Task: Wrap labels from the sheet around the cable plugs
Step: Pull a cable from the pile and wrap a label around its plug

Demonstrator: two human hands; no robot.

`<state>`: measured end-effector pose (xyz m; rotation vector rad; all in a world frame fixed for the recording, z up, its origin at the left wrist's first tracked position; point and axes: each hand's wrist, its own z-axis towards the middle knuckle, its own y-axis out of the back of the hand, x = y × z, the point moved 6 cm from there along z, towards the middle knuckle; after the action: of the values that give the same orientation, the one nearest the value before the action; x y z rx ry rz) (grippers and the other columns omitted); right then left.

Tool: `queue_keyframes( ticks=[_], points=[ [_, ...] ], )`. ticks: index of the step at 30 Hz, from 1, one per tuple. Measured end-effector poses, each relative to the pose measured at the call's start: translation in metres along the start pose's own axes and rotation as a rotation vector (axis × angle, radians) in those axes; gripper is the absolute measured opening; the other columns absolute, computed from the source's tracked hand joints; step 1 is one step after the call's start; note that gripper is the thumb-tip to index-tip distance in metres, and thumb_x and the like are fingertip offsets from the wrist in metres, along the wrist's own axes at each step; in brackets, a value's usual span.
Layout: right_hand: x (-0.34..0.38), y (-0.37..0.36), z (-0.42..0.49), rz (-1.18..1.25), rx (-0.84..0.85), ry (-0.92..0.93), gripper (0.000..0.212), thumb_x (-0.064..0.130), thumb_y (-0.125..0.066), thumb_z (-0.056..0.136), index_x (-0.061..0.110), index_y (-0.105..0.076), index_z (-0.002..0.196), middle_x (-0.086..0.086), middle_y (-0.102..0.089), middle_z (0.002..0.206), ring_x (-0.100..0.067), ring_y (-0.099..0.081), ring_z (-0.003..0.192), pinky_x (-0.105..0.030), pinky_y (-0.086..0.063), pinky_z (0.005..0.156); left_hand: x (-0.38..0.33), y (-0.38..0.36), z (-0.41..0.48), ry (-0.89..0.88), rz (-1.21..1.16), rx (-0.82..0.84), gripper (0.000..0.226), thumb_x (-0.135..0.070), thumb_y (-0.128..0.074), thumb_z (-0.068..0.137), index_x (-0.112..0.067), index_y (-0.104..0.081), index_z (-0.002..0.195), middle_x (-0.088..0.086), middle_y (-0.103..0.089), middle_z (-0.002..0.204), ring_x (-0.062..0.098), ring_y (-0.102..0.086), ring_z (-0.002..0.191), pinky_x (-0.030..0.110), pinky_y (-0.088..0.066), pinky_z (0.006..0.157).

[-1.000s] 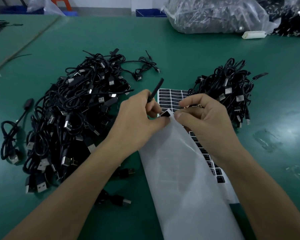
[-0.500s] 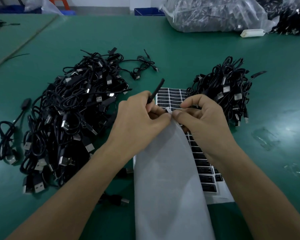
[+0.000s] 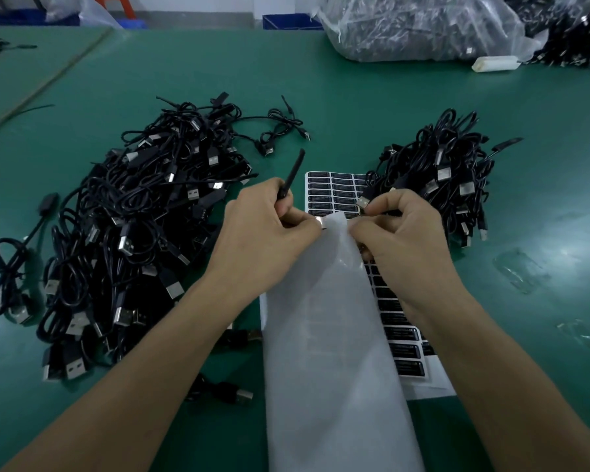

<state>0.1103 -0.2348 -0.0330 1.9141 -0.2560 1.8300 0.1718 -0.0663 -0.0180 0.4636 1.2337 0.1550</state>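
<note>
My left hand (image 3: 266,233) grips a black cable plug (image 3: 288,185) whose stem sticks up out of the fist. Its thumb and forefinger also pinch a small shiny label (image 3: 320,221). My right hand (image 3: 402,240) pinches the top edge of the label sheet's folded-over white part (image 3: 331,335), right beside the left fingertips. Rows of black labels show on the sheet beyond the hands (image 3: 331,192) and below my right wrist (image 3: 404,352). What lies between the fingertips is mostly hidden.
A large pile of black USB cables (image 3: 133,233) lies left of the hands and a smaller pile (image 3: 450,178) to the right, overlapping the sheet's corner. Loose plugs (image 3: 235,396) lie under my left forearm. Clear bags of cables (image 3: 416,25) stand at the far edge of the green table (image 3: 355,107).
The folded white part of the sheet has swung left and now runs straight toward me, uncovering more labels below my right wrist. Both hands stay together at its top edge.
</note>
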Motion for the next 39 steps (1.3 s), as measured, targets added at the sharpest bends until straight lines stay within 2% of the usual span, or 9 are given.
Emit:
queue_keyframes(
  ticks=[2, 4, 9, 14, 20, 24, 29, 35, 39],
  points=[
    [0.003, 0.009, 0.000, -0.166, -0.100, 0.083, 0.021, 0.008, -0.065, 0.086, 0.026, -0.054, 0.086, 0.000, -0.064, 0.071, -0.005, -0.053, 0.057, -0.023, -0.049, 0.054, 0.002, 0.002, 0.002, 0.036, -0.042, -0.013, 0.048, -0.010, -0.072, 0.074, -0.021, -0.026, 0.067, 0.025, -0.065, 0.075, 0.032, -0.071, 0.077, 0.050, -0.053, 0.066],
    [0.007, 0.012, -0.002, -0.362, -0.157, 0.163, 0.019, 0.008, -0.061, 0.088, 0.025, -0.052, 0.088, 0.007, -0.062, 0.077, -0.007, -0.055, 0.067, -0.011, -0.042, 0.054, 0.004, 0.003, 0.004, 0.074, -0.095, -0.011, 0.046, -0.015, -0.070, 0.067, -0.022, -0.025, 0.065, 0.026, -0.059, 0.068, 0.023, -0.062, 0.064, 0.044, -0.048, 0.063],
    [0.020, -0.002, -0.011, -0.626, -0.185, 0.397, 0.013, 0.017, -0.064, 0.090, 0.021, -0.057, 0.100, 0.004, -0.053, 0.101, -0.011, -0.051, 0.079, -0.022, -0.036, 0.065, 0.009, 0.003, 0.006, 0.130, -0.159, -0.012, 0.047, -0.016, -0.071, 0.062, -0.025, -0.025, 0.062, 0.012, -0.047, 0.062, 0.022, -0.051, 0.063, 0.041, -0.046, 0.066],
    [0.032, -0.018, -0.023, -0.620, -0.080, 0.596, 0.018, 0.016, -0.077, 0.081, 0.013, -0.069, 0.097, -0.002, -0.057, 0.097, -0.019, -0.058, 0.089, -0.034, -0.050, 0.072, 0.006, 0.000, 0.003, 0.143, -0.142, 0.032, 0.050, -0.025, -0.075, 0.056, -0.023, -0.026, 0.063, 0.010, -0.045, 0.061, 0.022, -0.058, 0.065, 0.060, -0.054, 0.075],
    [0.032, -0.019, -0.023, -0.639, -0.102, 0.605, 0.009, 0.014, -0.078, 0.083, 0.010, -0.076, 0.092, -0.005, -0.061, 0.088, -0.023, -0.059, 0.087, -0.034, -0.049, 0.065, 0.009, -0.003, 0.003, 0.145, -0.126, 0.046, 0.055, -0.008, -0.080, 0.074, -0.021, -0.027, 0.064, -0.003, -0.053, 0.053, 0.011, -0.066, 0.059, 0.043, -0.056, 0.073],
    [0.031, -0.020, -0.022, -0.628, -0.083, 0.591, 0.005, 0.015, -0.074, 0.087, 0.011, -0.076, 0.091, -0.004, -0.061, 0.087, -0.022, -0.058, 0.087, -0.035, -0.049, 0.069, 0.005, -0.005, 0.001, 0.159, -0.147, 0.081, 0.050, -0.017, -0.078, 0.075, -0.020, -0.029, 0.066, -0.011, -0.047, 0.049, 0.014, -0.062, 0.058, 0.039, -0.050, 0.065],
    [0.024, -0.011, -0.015, -0.465, -0.101, 0.445, 0.006, 0.017, -0.072, 0.087, 0.022, -0.072, 0.083, 0.006, -0.061, 0.082, -0.007, -0.055, 0.076, -0.022, -0.044, 0.071, 0.004, -0.010, -0.002, 0.182, -0.081, 0.126, 0.036, -0.052, -0.058, 0.076, -0.021, -0.040, 0.071, -0.016, -0.037, 0.055, 0.012, -0.038, 0.059, 0.039, -0.042, 0.066],
    [0.019, -0.005, -0.007, 0.078, -0.057, 0.234, 0.016, 0.013, -0.076, 0.086, 0.024, -0.073, 0.075, 0.014, -0.066, 0.063, 0.002, -0.054, 0.058, -0.013, -0.044, 0.058, 0.007, -0.012, -0.003, 0.106, -0.073, 0.159, 0.023, -0.028, -0.042, 0.106, -0.017, -0.050, 0.087, -0.017, -0.044, 0.047, 0.003, -0.036, 0.046, 0.024, -0.034, 0.050],
    [0.009, -0.009, -0.003, 0.389, 0.041, 0.002, 0.019, 0.012, -0.075, 0.086, 0.022, -0.074, 0.071, 0.006, -0.066, 0.071, -0.009, -0.059, 0.073, -0.021, -0.047, 0.060, 0.002, -0.011, -0.001, 0.031, -0.030, 0.162, 0.037, -0.027, -0.043, 0.107, -0.015, -0.070, 0.084, -0.011, -0.056, 0.055, 0.006, -0.047, 0.048, 0.018, -0.038, 0.050]
  ],
)
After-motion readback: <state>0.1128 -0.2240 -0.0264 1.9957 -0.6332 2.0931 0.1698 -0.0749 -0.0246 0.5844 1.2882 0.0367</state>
